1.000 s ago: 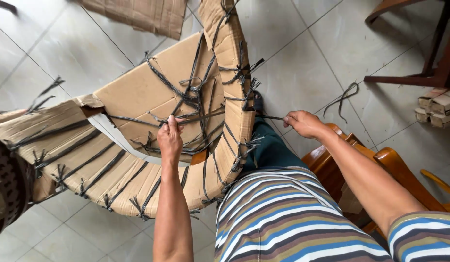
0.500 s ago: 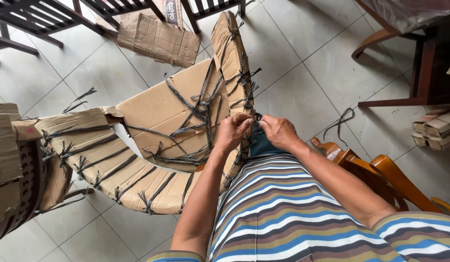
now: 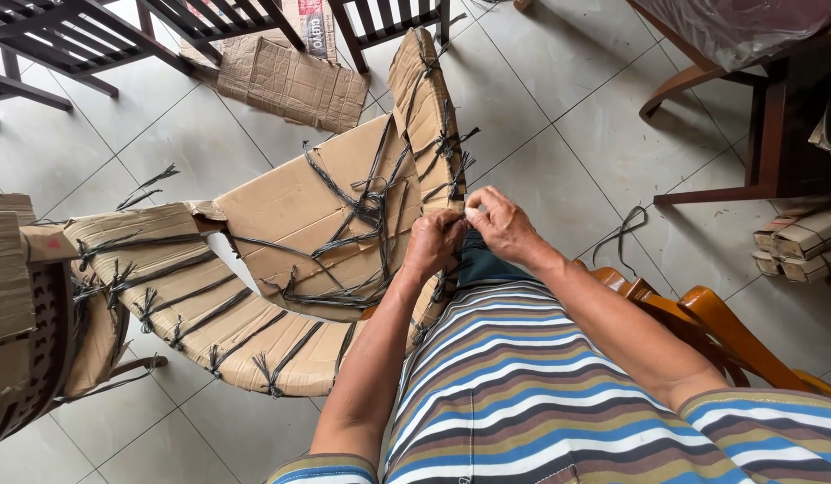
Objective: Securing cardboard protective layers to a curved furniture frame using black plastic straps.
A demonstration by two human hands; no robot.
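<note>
A curved piece wrapped in brown cardboard [image 3: 281,215] and bound with dark plastic straps [image 3: 362,206] leans against my lap. My left hand [image 3: 433,244] and my right hand [image 3: 498,224] meet at its near edge, fingertips pinched together on a strap end there. The strap itself is mostly hidden between the fingers. A striped shirt covers my front at the bottom of the view.
An orange wooden chair frame [image 3: 702,332] stands at my right. A flat cardboard sheet [image 3: 290,81] lies on the tiled floor beside dark wooden furniture [image 3: 66,45]. Loose strap pieces [image 3: 626,229] lie on the tiles. Small cardboard-wrapped bundles [image 3: 801,242] sit far right.
My hands, apart a second ago with the right pulling a strap outward, have come together at the wrapped piece's near edge. The view has tilted up the floor.
</note>
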